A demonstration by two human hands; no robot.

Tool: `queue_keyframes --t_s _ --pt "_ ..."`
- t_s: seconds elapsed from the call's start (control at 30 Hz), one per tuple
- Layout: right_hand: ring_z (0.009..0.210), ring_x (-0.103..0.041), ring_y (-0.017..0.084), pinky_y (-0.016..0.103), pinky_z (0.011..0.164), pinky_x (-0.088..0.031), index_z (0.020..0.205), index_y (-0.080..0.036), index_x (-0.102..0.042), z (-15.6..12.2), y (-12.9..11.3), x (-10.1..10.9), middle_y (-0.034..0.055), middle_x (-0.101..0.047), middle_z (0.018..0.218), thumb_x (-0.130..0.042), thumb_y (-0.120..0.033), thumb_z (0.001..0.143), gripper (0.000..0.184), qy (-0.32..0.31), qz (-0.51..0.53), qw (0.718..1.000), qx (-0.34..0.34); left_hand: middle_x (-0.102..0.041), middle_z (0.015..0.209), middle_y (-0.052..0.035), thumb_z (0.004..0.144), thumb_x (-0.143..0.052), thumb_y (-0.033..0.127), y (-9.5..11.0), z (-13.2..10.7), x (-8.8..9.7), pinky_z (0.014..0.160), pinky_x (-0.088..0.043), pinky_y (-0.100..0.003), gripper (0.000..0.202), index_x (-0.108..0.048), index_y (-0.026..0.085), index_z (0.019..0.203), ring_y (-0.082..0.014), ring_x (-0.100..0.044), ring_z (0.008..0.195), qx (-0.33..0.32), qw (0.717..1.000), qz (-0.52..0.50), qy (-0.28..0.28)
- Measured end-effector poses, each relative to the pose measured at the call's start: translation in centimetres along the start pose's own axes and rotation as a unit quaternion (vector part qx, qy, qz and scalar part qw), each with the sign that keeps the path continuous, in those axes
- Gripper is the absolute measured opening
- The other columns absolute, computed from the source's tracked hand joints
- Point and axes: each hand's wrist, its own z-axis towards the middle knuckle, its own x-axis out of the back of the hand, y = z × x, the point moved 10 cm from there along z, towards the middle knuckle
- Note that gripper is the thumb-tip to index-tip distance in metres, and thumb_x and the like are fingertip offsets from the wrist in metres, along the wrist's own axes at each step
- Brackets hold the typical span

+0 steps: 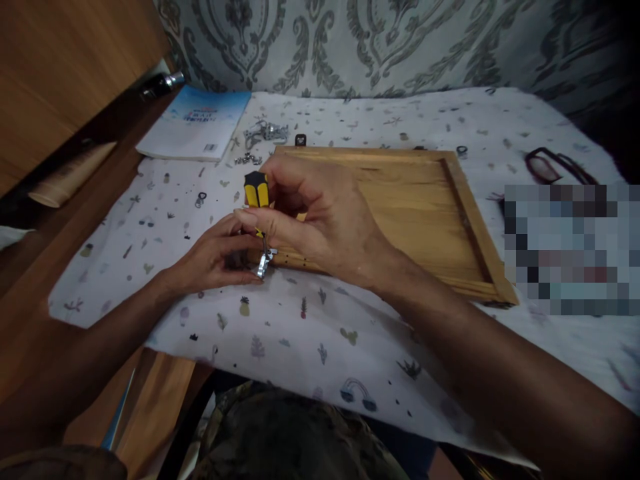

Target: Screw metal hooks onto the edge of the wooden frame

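In the head view, my right hand is closed round the yellow-and-black handle of a screwdriver, which stands nearly upright. Its tip points down at a small silver hinge on the near left corner of a framed wooden panel. My left hand comes in from the left, its fingers curled about the hinge and the screwdriver's shaft. My right hand covers part of the panel's left side. Several small dark holes show along the panel's near edge, right of the hinge.
Beyond the panel lie a pile of metal hinges and some loose screws. A blue-and-white book rests at the back left. Glasses lie at right, near a blurred-out patch. A patterned white cloth covers the table.
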Motion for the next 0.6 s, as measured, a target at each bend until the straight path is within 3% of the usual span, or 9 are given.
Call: queue_keyframes --t_s 0.07,0.23,0.33,0.6 --pt "0.063 -0.045 0.011 0.026 0.062 -0.044 0.074 -0.022 -0.047 0.0 0.1 0.3 -0.0050 -0.045 0.069 -0.063 -0.038 0.093 0.030 0.011 0.007 1.000 -0.007 -0.061 0.119 -0.0082 0.083 -0.072 0.048 -0.2 -0.1 0.0 0.100 -0.050 -0.042 0.042 -0.068 0.025 0.118 -0.0252 -0.057 0.116 0.009 1.000 -0.005 -0.004" --pt "0.062 -0.051 0.013 0.028 0.055 -0.050 0.080 -0.023 -0.050 -0.3 0.1 3.1 -0.0021 -0.052 0.076 -0.066 -0.047 0.090 0.030 0.135 0.034 0.990 -0.028 -0.060 0.110 -0.0072 0.080 -0.077 0.048 -0.7 -0.1 -0.2 0.091 -0.052 -0.039 0.044 -0.068 0.024 0.116 -0.0223 -0.058 0.105 0.028 0.999 -0.029 -0.010" --pt "0.062 -0.052 0.015 0.029 0.053 -0.051 0.082 -0.025 -0.050 -0.3 0.5 3.1 0.0000 -0.054 0.078 -0.064 -0.056 0.088 0.035 0.125 0.014 0.991 -0.038 -0.060 0.109 -0.0071 0.079 -0.077 0.049 -0.7 -0.1 -0.2 0.089 -0.052 -0.038 0.046 -0.068 0.025 0.117 -0.0217 -0.058 0.103 0.035 0.999 -0.031 -0.013" --pt "0.071 -0.057 0.018 0.030 0.056 -0.053 0.084 -0.027 -0.051 -0.6 2.1 1.9 0.0004 -0.058 0.077 -0.059 -0.061 0.088 0.034 0.081 -0.042 0.994 -0.065 -0.061 0.113 -0.0082 0.080 -0.076 0.049 -0.9 -0.2 -0.2 0.092 -0.051 -0.041 0.044 -0.068 0.024 0.115 -0.0237 -0.058 0.107 0.029 0.999 -0.023 -0.009"
